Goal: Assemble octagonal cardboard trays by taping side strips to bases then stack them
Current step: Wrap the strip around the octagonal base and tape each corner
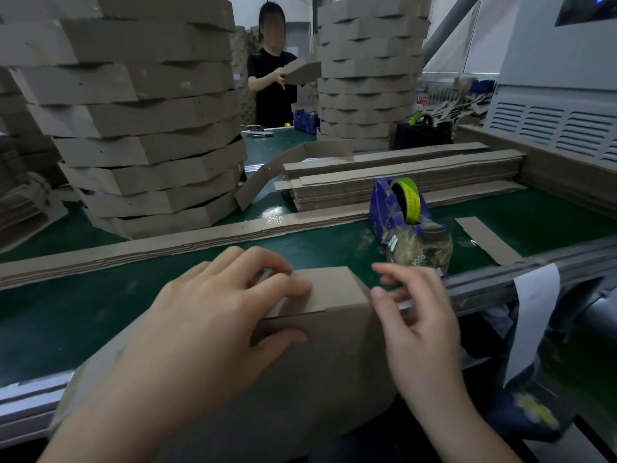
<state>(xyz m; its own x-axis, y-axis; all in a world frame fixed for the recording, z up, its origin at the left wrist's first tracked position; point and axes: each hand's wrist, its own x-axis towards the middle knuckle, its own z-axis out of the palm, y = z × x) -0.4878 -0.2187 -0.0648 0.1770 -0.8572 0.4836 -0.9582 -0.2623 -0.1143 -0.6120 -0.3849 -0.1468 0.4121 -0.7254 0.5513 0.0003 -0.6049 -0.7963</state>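
Already tall stacks of finished brown cardboard trays (150, 121) stand behind; the left hand (207, 315) presses the current brown tray's side strip (320, 292), while the right hand's (420, 322) loosely curled fingers appear to smooth tape.

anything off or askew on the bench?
Mostly tidy. The near tray stack is uneven: layers are twisted against each other and corners overhang. One side strip lies half-folded, curling off the flat strip pile. A clump of used tape hangs at the dispenser.

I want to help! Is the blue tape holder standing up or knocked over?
Standing up. The tape dispenser sits on its flat base on the green table, roll on top.
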